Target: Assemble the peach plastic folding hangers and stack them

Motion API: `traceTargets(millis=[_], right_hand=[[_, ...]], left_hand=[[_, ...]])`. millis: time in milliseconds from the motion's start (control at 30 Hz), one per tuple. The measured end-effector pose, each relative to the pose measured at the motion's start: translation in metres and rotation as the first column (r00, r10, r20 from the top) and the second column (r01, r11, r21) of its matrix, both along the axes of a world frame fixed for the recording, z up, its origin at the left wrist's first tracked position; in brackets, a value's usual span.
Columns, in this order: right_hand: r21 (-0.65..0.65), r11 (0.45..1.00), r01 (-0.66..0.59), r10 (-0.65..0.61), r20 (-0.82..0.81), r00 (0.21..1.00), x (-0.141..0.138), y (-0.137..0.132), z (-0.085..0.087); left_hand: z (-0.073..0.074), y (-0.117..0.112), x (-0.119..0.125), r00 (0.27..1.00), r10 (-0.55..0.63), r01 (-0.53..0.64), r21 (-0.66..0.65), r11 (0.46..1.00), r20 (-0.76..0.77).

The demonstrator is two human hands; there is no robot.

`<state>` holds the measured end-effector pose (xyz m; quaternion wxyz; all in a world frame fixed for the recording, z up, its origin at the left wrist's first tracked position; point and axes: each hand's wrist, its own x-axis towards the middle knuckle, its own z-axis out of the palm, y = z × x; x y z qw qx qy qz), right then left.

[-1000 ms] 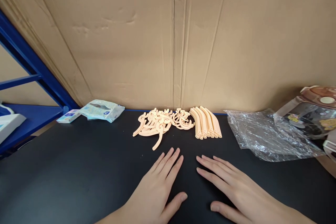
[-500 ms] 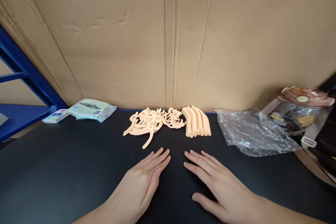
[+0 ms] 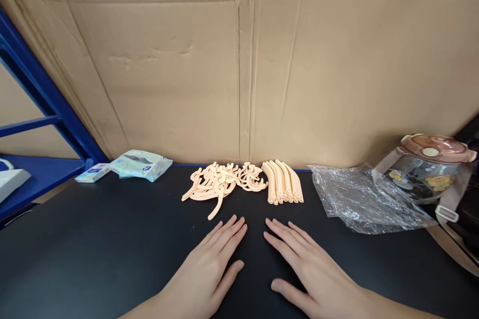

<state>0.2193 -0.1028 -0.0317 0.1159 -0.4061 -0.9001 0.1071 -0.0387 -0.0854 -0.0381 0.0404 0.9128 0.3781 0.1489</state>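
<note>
My left hand (image 3: pixel 209 264) lies flat on the black tabletop (image 3: pixel 93 244), fingers stretched forward and thumb apart, holding nothing. Opposite it, my right hand (image 3: pixel 310 269) rests the same way, palm down and empty. Beyond the left fingertips is a loose heap of peach-coloured curved plastic pieces (image 3: pixel 213 187), one of them sticking out toward me. Smaller curved hook-like pieces (image 3: pixel 251 178) lie beside that heap. Past my right fingertips stands a neat stack of longer, slightly bent peach strips (image 3: pixel 283 183). Neither hand touches any of the pieces.
A crumpled clear plastic bag (image 3: pixel 359 204) lies at the right, against a transparent bottle (image 3: pixel 422 172) with a brown lid and strap. At the back left are light-blue soft packs (image 3: pixel 142 164). A cardboard wall (image 3: pixel 179 84) closes the back; a blue metal frame (image 3: pixel 71 119) stands left.
My left thumb has spread away from the fingers. The view has tilted up a little, so the things sit slightly lower. The pieces have not moved on the table.
</note>
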Motion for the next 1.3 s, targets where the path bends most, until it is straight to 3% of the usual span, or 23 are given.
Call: traceTargets(millis=[200, 433, 700, 933, 1133, 1300], right_hand=[[-0.067, 0.995, 0.075, -0.076, -0.007, 0.997, -0.001, -0.004, -0.004], [-0.050, 0.991, 0.126, -0.127, -0.014, 0.992, -0.007, -0.001, -0.003], [-0.010, 0.994, 0.107, -0.107, -0.018, 0.994, -0.006, -0.001, -0.006], [-0.045, 0.993, 0.111, -0.110, 0.016, 0.994, -0.004, 0.000, -0.006], [-0.020, 0.996, 0.085, -0.085, -0.017, 0.996, -0.002, 0.001, -0.007], [-0.063, 0.994, 0.093, -0.093, 0.009, 0.996, -0.002, 0.001, -0.003]], left_hand=[[0.009, -0.002, 0.007, 0.996, -0.005, -0.005, -0.115, 0.993, -0.085], [0.006, 0.001, 0.018, 0.998, 0.005, -0.012, -0.123, 0.992, -0.062], [0.010, 0.009, 0.021, 0.998, 0.034, -0.038, -0.065, 0.997, -0.057], [0.005, 0.013, 0.014, 0.994, -0.071, 0.057, -0.151, 0.987, -0.088], [-0.002, 0.016, 0.010, 0.995, -0.090, 0.087, -0.091, 0.992, -0.029], [0.003, 0.015, 0.011, 0.997, -0.061, 0.051, -0.156, 0.986, -0.057]])
